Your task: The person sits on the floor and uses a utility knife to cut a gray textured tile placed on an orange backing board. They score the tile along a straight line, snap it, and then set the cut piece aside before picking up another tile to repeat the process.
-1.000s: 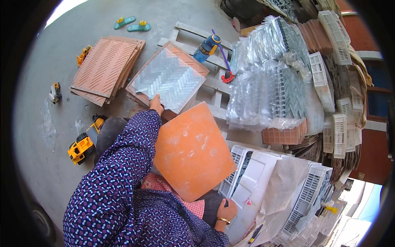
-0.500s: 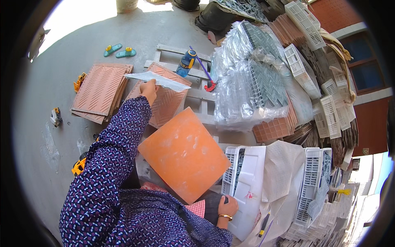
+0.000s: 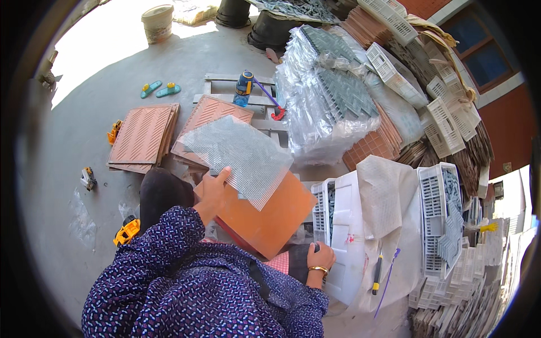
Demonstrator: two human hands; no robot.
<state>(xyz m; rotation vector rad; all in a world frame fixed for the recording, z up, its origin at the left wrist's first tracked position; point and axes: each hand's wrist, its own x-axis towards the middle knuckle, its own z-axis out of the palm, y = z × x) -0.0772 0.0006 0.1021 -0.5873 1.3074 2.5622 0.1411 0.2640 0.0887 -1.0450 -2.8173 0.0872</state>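
My left hand [image 3: 213, 190] pinches the near edge of a pale, see-through mesh sheet [image 3: 242, 152]. The sheet tilts above a square orange board [image 3: 276, 219], partly covering it. That board lies over my lap, its corner near my right hand [image 3: 320, 257]. The fingers of my right hand are closed around a small dark thing, mostly hidden in the fist, beside a white plastic crate [image 3: 342, 248]. Beyond the mesh leans a pinkish-brown tray with slanted grooves [image 3: 211, 112]. A stack of similar grooved trays [image 3: 141, 135] rests to its left.
A blue bottle [image 3: 243, 90] stands on a grey slatted pallet [image 3: 225, 78], near a purple stick with a red end [image 3: 277, 114]. Plastic-wrapped tile sheets [image 3: 315, 101] pile up beyond. A yellow-black cutter [image 3: 377, 275] lies at right; a yellow toy vehicle [image 3: 127, 231] sits at left.
My left hand has drawn the mesh sheet back from the grooved tray, nearer to me and over the orange board. The sheet now shows its broad face. My right hand stays closed beside the crate.
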